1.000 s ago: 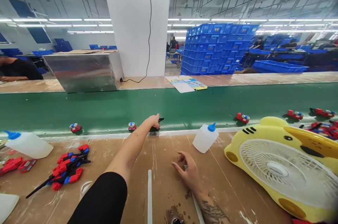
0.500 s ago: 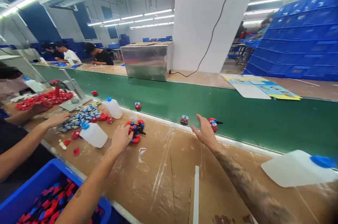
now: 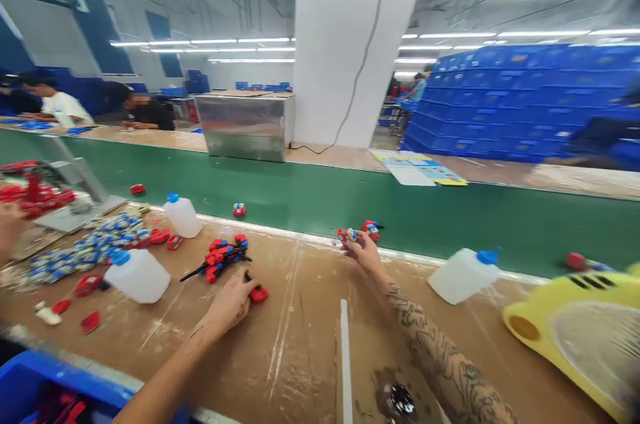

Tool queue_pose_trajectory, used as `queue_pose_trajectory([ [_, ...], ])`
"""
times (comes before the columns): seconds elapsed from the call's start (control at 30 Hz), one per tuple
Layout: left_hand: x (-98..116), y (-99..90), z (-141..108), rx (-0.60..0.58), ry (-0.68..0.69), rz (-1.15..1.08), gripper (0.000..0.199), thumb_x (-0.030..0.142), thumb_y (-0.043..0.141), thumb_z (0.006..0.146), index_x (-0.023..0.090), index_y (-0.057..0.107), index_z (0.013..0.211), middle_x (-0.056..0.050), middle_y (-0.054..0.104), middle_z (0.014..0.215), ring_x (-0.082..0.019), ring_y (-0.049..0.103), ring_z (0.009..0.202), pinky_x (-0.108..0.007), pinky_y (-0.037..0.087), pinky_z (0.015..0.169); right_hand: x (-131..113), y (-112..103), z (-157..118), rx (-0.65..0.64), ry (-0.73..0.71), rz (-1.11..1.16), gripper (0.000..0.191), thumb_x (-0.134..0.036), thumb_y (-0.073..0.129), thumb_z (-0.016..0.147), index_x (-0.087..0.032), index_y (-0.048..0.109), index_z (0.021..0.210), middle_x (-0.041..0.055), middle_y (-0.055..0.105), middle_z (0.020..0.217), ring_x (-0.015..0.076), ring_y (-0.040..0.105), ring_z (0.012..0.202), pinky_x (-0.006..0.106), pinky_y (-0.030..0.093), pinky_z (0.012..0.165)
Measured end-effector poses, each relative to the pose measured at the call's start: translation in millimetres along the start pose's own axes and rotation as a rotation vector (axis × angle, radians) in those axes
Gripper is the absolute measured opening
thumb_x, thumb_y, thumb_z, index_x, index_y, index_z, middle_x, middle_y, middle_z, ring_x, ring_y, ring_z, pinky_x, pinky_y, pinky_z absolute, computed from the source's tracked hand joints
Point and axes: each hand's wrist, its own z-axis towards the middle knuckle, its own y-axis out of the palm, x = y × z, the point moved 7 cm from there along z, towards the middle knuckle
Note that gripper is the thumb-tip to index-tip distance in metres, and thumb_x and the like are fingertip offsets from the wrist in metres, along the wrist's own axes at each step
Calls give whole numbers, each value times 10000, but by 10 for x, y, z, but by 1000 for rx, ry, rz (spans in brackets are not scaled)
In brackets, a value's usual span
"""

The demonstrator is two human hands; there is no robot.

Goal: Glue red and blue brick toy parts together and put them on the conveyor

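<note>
My left hand is closed on a red and black toy part just above the brown bench. Behind it lies a pile of red, blue and black parts. My right hand pinches a small red, white and blue toy piece at the near edge of the green belt. Just beyond that hand, another red and blue piece rests on the belt. A further small piece sits on the belt to the left.
White bottles with blue caps stand at left and right. A yellow fan-like object is at far right. A blue bin is lower left; a dark wet spot marks the bench.
The view has turned right. My left hand has come away from the pile with a red and black part. My right hand, open before, has closed on the small piece by the belt edge.
</note>
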Motion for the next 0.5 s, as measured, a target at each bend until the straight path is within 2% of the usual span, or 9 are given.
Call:
queue_pose_trajectory([
  [0.1, 124, 179, -49, -5, 116, -57, 418, 166, 404, 862, 252, 635, 1200, -128, 491, 1413, -245, 556, 1224, -337, 399, 1060, 30, -313, -493, 46, 53, 229, 471, -524, 640, 725, -255, 535, 1097, 45, 684, 907, 203, 658, 696, 319, 487, 584],
  [0.17, 126, 253, -80, -3, 49, -71, 422, 267, 335, 915, 202, 583, 1250, -167, 558, 1319, -271, 601, 1149, -368, 442, 993, 33, -456, -810, 23, 102, 470, 449, -425, 682, 706, -262, 560, 1106, 49, 699, 930, 191, 647, 703, 290, 455, 567],
  [0.27, 237, 342, -198, -126, -56, -37, 430, 485, 390, 903, 173, 607, 1105, -174, 662, 1097, -340, 631, 1054, -413, 470, 879, -14, -574, -1206, -53, 141, 724, 419, -413, 664, 762, -257, 585, 1143, 93, 704, 1093, 198, 655, 804, 288, 446, 603],
  [0.37, 518, 367, -426, -231, -70, -60, 440, 571, 411, 884, 205, 628, 996, -149, 686, 1037, -349, 631, 1052, -419, 448, 887, -9, -650, -1481, -60, 172, 761, 449, -554, 531, 862, -250, 585, 1188, 125, 697, 1145, 226, 664, 864, 322, 468, 643],
  [0.43, 678, 393, -608, -258, -89, -88, 455, 587, 379, 897, 246, 640, 1046, -122, 680, 1056, -333, 646, 1021, -418, 450, 877, 29, -693, -1608, -33, 190, 737, 474, -571, 526, 860, -256, 575, 1211, 123, 700, 1133, 236, 669, 861, 340, 484, 664],
  [0.5, 790, 444, -773, -258, -56, -101, 438, 580, 442, 866, 288, 635, 1129, -106, 663, 1094, -320, 653, 1007, -407, 462, 861, 63, -729, -1699, -24, 203, 732, 484, -529, 583, 825, -261, 568, 1229, 110, 699, 1122, 234, 671, 858, 349, 502, 698],
])
